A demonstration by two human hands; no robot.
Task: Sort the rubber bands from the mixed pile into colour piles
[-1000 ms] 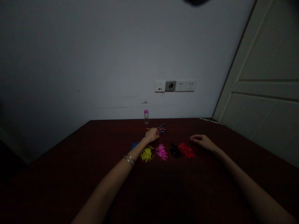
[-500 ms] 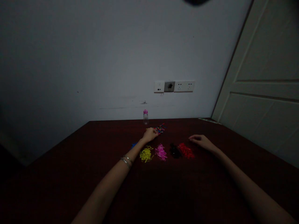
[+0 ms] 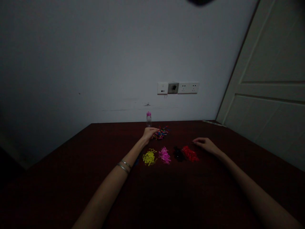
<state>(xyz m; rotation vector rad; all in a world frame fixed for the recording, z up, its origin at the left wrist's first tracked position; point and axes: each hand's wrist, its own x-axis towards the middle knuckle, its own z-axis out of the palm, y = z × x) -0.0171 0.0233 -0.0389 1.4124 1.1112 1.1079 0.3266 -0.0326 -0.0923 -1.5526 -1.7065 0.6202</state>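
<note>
My left hand (image 3: 149,132) reaches far across the dark red table (image 3: 71,178) and rests at the left edge of a mixed pile of small coloured bands (image 3: 162,132); its fingers look pinched at the pile. Closer to me lie sorted heaps: yellow (image 3: 149,157), pink (image 3: 164,155), black (image 3: 178,154) and red (image 3: 190,154). My right hand (image 3: 204,143) lies on the table just right of the red heap, fingers loosely curled, with nothing visible in it. Two bangles sit on my left wrist.
A small clear bottle with a pink cap (image 3: 149,119) stands at the table's far edge against the grey wall. Wall sockets (image 3: 178,88) sit above it. A pale door (image 3: 269,95) closes off the right side. The room is dim.
My left hand has moved a little farther away and left, from over the mixed pile to its left edge. My forearm now covers the blue heap. The right hand stayed put.
</note>
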